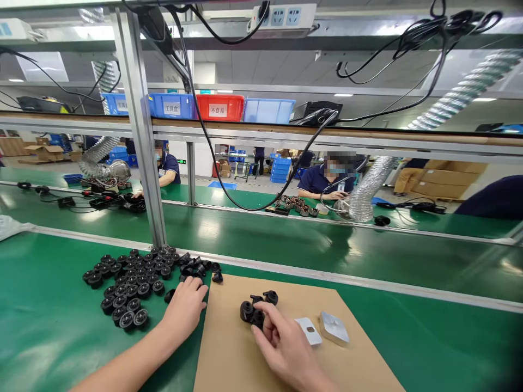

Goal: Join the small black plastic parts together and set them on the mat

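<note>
My left hand (187,305) lies over the right edge of a pile of black parts, its fingers reaching forward and somewhat apart. Nothing shows in its grip, though its palm side is hidden. Many round black caps (134,288) lie in that pile, and smaller black fittings (194,265) lie just beyond the fingers. Over a brown cardboard sheet (229,359), my right hand (281,340) has its thumb and forefinger closed around a black round fitting (257,318). Several similar fittings (246,310) touch or stand close to it. The rest of the right fingers are curled.
A flat pale plate with a hole (309,331) and a silver metal block (334,328) lie right of my right hand. A metal post (141,130) rises behind the pile. A black cable (212,158) hangs ahead. Co-workers (327,177) sit across the green bench (253,228).
</note>
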A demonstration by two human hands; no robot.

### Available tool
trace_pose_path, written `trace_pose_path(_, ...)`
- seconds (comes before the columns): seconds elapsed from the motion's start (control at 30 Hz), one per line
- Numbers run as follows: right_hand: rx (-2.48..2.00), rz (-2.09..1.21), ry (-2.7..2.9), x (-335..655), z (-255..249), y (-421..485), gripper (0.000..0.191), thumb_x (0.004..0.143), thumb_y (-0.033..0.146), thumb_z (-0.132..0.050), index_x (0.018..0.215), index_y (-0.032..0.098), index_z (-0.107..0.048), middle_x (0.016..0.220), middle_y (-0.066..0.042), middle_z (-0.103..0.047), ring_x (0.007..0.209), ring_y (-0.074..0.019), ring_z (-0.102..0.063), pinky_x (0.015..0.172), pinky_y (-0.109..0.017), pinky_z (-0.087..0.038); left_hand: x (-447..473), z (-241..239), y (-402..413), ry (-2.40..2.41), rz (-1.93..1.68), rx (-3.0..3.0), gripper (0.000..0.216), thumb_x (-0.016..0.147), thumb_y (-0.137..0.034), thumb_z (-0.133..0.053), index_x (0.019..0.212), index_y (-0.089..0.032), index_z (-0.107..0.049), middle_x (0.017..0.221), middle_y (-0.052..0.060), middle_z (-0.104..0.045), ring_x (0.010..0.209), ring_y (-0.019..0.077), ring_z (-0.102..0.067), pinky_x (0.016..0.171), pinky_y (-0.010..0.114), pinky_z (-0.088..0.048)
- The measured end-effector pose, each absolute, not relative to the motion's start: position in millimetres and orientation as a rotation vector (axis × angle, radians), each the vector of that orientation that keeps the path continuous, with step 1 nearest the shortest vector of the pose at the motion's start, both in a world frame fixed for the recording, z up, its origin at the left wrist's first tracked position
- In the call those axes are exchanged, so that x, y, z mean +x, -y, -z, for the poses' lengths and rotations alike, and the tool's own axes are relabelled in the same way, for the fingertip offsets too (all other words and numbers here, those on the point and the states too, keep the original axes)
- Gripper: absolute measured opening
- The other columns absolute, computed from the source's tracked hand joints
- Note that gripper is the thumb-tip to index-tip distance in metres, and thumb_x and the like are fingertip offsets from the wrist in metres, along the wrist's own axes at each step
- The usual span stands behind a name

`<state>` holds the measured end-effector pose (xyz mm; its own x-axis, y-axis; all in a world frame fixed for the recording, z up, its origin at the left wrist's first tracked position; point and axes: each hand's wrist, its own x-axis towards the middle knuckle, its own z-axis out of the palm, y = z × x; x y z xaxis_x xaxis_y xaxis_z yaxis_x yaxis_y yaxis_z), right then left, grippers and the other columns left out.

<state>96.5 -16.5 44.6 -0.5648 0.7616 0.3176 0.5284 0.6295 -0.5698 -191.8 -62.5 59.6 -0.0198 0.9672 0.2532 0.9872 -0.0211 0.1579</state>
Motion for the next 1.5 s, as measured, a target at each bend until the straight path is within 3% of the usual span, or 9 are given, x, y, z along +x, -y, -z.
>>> trace_pose_path(0.1, -0.87, -0.621, 2.305, 92, -42, 23, 0.03, 0.103, 0.043, -0.049, 0.12, 0.021, -0.061, 0.071, 0.001, -0.056, 0.057, -0.0127, -0.049, 0.055, -0.027, -0.036, -190, -60, 58, 2.118, 0.497, -2.212, 0.028, 0.097, -0.01, -0.046, 0.104, -0.015, -0.072, 0.114, 0.011, -0.066, 0.11, 0.0309, -0.057, 0.095, 0.051, -0.048)
trace_pose_path(0.2, -0.75, -0.622, 2.307, 88, -40, 27, 0.027, 0.103, 0.035, -0.05, 0.123, 0.02, -0.059, 0.084, -0.002, -0.065, 0.06, -0.0113, -0.055, 0.057, -0.024, -0.044, -183, -65, 64, 2.069, 0.62, -2.228, 0.034, 0.1, -0.012, -0.044, 0.123, -0.016, -0.069, 0.127, 0.01, -0.066, 0.117, 0.0277, -0.057, 0.104, 0.049, -0.047)
trace_pose_path(0.3, -0.61, -0.397, 2.323, 87, -35, 27, 0.034, 0.099, 0.029, -0.058, 0.132, 0.023, -0.052, 0.1, -0.003, -0.069, 0.061, -0.0091, -0.059, 0.058, -0.021, -0.049, -164, -65, 79, 2.013, 1.209, -2.407, 0.04, 0.1, -0.025, -0.057, 0.139, -0.022, -0.062, 0.14, 0.009, -0.063, 0.128, 0.024, -0.057, 0.116, 0.043, -0.044)
trace_pose_path(0.5, -0.452, 0.02, 2.314, 86, -27, 24, 0.04, 0.088, 0.019, -0.066, 0.126, 0.024, -0.052, 0.095, -0.002, -0.069, 0.064, -0.0141, -0.066, 0.057, -0.024, -0.052, -114, -46, 100, 2.13, 2.372, -2.824, 0.055, 0.086, -0.027, -0.072, 0.138, -0.013, -0.06, 0.127, 0.016, -0.068, 0.109, 0.0242, -0.071, 0.096, 0.036, -0.058)
trace_pose_path(0.6, -0.44, -0.086, 2.306, 84, -32, 24, 0.036, 0.092, 0.016, -0.061, 0.126, 0.025, -0.053, 0.095, -0.001, -0.068, 0.065, -0.0118, -0.067, 0.057, -0.022, -0.052, -120, -58, 100, 1.991, 2.082, -2.929, 0.057, 0.088, -0.024, -0.069, 0.143, -0.017, -0.056, 0.13, 0.014, -0.066, 0.112, 0.0233, -0.069, 0.099, 0.036, -0.058)
trace_pose_path(0.77, -0.463, -0.289, 2.209, 84, -40, 25, 0.03, 0.097, 0.028, -0.067, 0.125, 0.025, -0.057, 0.1, -0.003, -0.069, 0.064, -0.0089, -0.065, 0.057, -0.017, -0.054, -187, -103, 96, 1.913, 0.74, -2.307, 0.054, 0.084, 0.002, -0.046, 0.128, -0.021, -0.067, 0.137, 0.013, -0.056, 0.132, 0.031, -0.05, 0.111, 0.049, -0.046)
trace_pose_path(0.93, -0.629, -0.588, 2.149, 83, -37, 27, 0.03, 0.097, 0.039, -0.065, 0.124, 0.025, -0.064, 0.098, -0.006, -0.069, 0.069, -0.0141, -0.065, 0.059, -0.022, -0.056, -256, -122, 91, 2.283, 0.034, -1.754, 0.059, 0.068, 0.006, -0.056, 0.12, -0.016, -0.073, 0.154, 0.022, -0.039, 0.15, 0.0434, -0.03, 0.118, 0.053, -0.034)
trace_pose_path(1.23, -0.695, -1.327, 1.832, 83, -30, 29, 0.052, 0.103, 0.06, -0.051, 0.137, 0.021, -0.052, 0.105, -0.012, -0.066, 0.08, -0.0181, -0.064, 0.067, -0.029, -0.054, -270, -113, 82, 2.431, -0.022, -1.553, 0.038, 0.069, -0.012, -0.074, 0.107, -0.016, -0.078, 0.133, 0.021, -0.053, 0.138, 0.0438, -0.042, 0.111, 0.057, -0.033)
trace_pose_path(1.5, -0.75, -1.337, 1.763, 83, -30, 26, 0.053, 0.095, 0.058, -0.067, 0.133, 0.023, -0.059, 0.119, -0.013, -0.064, 0.1, -0.0217, -0.065, 0.078, -0.03, -0.056, -264, -118, 80, 2.397, 0.154, -1.483, 0.029, 0.075, -0.018, -0.075, 0.104, -0.014, -0.076, 0.144, 0.02, -0.05, 0.15, 0.0431, -0.029, 0.116, 0.058, -0.027)
